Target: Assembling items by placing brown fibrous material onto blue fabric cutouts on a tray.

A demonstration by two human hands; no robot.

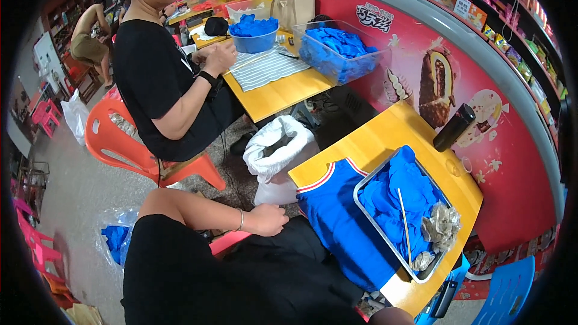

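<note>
My left hand (266,220) rests low over my lap, fingers curled in, with nothing showing in it; a thin bracelet circles the wrist. Of my right arm only a bit of skin shows at the lower edge, and the right hand is out of sight. Before me a blue garment (343,229) with red-and-white trim hangs over the edge of a yellow wooden table (385,129). Partly on it stands a metal tray (365,206) of blue cloth pieces (397,189), with a thin stick (404,222) and crumpled clear plastic (442,227) on top.
A black bottle (454,127) stands on my table, against a red freezer (494,180). A white sack (280,150) sits between the tables. Front left, a person in black (150,78) sits on an orange chair (114,135). Their table holds a blue basin (256,41) and a clear bin (337,54).
</note>
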